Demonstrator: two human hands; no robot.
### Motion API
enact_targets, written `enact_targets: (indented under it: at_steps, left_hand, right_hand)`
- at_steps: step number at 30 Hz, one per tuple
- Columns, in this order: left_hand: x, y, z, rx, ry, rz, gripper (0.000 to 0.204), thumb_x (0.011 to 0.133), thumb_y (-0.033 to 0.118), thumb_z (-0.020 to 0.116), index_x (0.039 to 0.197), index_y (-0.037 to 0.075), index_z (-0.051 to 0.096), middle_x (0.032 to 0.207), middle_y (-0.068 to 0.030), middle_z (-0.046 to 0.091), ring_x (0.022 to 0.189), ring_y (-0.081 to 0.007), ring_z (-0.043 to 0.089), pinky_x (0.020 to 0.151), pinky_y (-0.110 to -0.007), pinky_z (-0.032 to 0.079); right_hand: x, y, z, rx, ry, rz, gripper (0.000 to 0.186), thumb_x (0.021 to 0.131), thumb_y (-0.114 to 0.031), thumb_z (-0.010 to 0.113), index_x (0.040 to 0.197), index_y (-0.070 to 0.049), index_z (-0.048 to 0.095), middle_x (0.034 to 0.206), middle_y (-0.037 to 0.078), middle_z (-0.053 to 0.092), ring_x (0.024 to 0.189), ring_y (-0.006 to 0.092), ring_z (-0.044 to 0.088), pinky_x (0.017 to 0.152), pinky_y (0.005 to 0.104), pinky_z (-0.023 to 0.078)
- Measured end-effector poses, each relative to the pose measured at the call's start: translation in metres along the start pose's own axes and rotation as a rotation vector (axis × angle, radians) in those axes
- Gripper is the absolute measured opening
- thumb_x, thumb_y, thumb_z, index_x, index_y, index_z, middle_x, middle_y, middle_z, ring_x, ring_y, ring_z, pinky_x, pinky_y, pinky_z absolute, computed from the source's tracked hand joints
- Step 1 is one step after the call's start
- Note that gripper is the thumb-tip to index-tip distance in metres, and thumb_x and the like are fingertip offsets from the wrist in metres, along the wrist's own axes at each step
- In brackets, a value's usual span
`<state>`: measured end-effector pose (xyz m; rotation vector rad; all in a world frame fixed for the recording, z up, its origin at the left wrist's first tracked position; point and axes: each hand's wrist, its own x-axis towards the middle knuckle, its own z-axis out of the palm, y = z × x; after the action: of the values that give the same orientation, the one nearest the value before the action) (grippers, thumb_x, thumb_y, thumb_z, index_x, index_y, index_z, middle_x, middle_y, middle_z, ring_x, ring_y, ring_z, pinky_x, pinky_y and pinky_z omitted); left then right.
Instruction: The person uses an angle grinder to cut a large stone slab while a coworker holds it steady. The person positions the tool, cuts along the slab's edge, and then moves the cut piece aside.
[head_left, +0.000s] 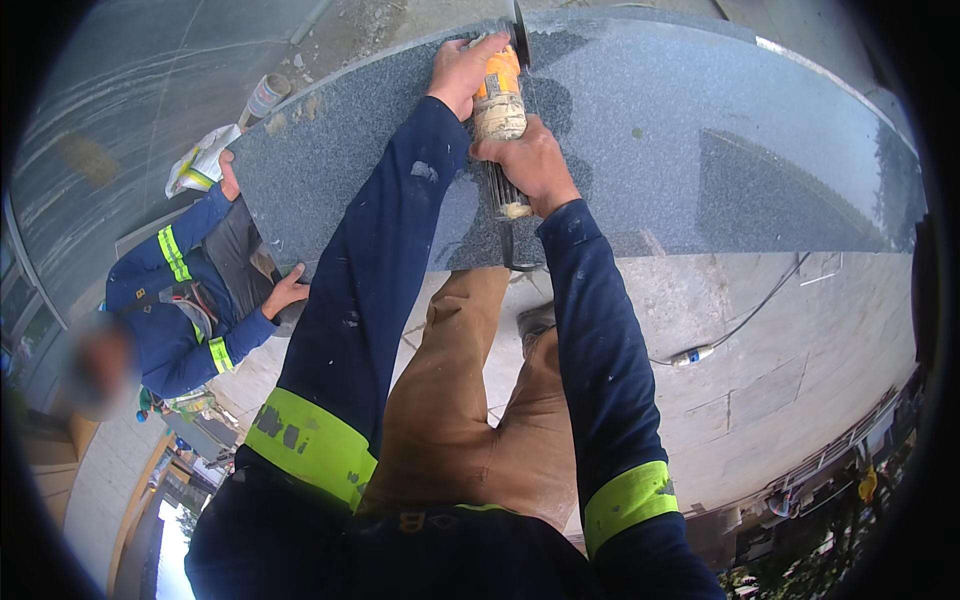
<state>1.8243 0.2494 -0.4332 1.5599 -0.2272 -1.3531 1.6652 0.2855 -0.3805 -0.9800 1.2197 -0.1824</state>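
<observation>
Both my hands hold an angle grinder (pixel 499 113) with an orange-yellow head and a dusty, tape-wrapped body. My left hand (pixel 465 72) grips it near the head, at the far side. Closer to me, my right hand (pixel 535 165) wraps around the rear of the body. The dark disc (pixel 521 38) stands on edge at the tool's right, by the far edge of a long grey speckled stone slab (pixel 640 170). Whether the disc touches the stone I cannot tell. From the grinder's rear a dark cord hangs over the slab's near edge.
At the left a co-worker (pixel 190 285) in a navy jacket has both hands at the slab's left end. A cylindrical container (pixel 265 95) and a white bag (pixel 205 160) are beside that end. A cable with a blue-and-white connector (pixel 692 356) lies on the pale floor at right.
</observation>
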Motion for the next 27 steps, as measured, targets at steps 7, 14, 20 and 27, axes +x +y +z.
enact_targets:
  at_steps: [7, 14, 20, 27]
  left_hand:
    - [-0.012, 0.002, 0.001, -0.006, -0.027, -0.036, 0.081, 0.083, 0.023, 0.078, 0.135, -0.018, 0.031, 0.099, -0.0257, 0.063, 0.074, -0.0287, 0.07, 0.059, -0.04, 0.06]
    - [-0.041, 0.0, 0.007, 0.018, 0.051, -0.039, 0.083, 0.083, 0.024, 0.078, 0.137, -0.017, 0.029, 0.1, -0.0259, 0.063, 0.075, -0.0282, 0.07, 0.06, -0.04, 0.06]
    - [-0.054, 0.0, 0.009, 0.022, 0.049, -0.053, 0.084, 0.083, 0.026, 0.078, 0.137, -0.016, 0.029, 0.102, -0.0252, 0.063, 0.077, -0.0282, 0.07, 0.061, -0.04, 0.06]
    - [-0.043, -0.003, 0.01, 0.007, 0.061, -0.028, 0.085, 0.083, 0.027, 0.078, 0.138, -0.014, 0.028, 0.105, -0.0258, 0.061, 0.078, -0.0285, 0.07, 0.06, -0.04, 0.06]
  right_hand:
    - [-0.012, -0.002, 0.0, -0.003, 0.012, 0.024, 0.062, 0.063, -0.023, 0.081, 0.109, 0.008, 0.054, 0.099, 0.022, 0.067, 0.085, 0.0279, 0.069, 0.075, 0.0364, 0.054]
    - [-0.033, 0.006, 0.003, -0.009, 0.024, 0.04, 0.063, 0.063, -0.023, 0.08, 0.113, 0.006, 0.054, 0.099, 0.021, 0.068, 0.087, 0.0289, 0.069, 0.077, 0.0375, 0.054]
    - [-0.04, 0.014, 0.005, -0.026, 0.024, 0.046, 0.06, 0.064, -0.02, 0.079, 0.112, 0.006, 0.054, 0.099, 0.018, 0.068, 0.087, 0.0258, 0.067, 0.078, 0.0356, 0.053]
    - [-0.028, 0.019, 0.003, -0.089, 0.055, 0.003, 0.064, 0.062, -0.027, 0.08, 0.111, 0.006, 0.055, 0.1, 0.023, 0.068, 0.089, 0.032, 0.069, 0.079, 0.039, 0.054]
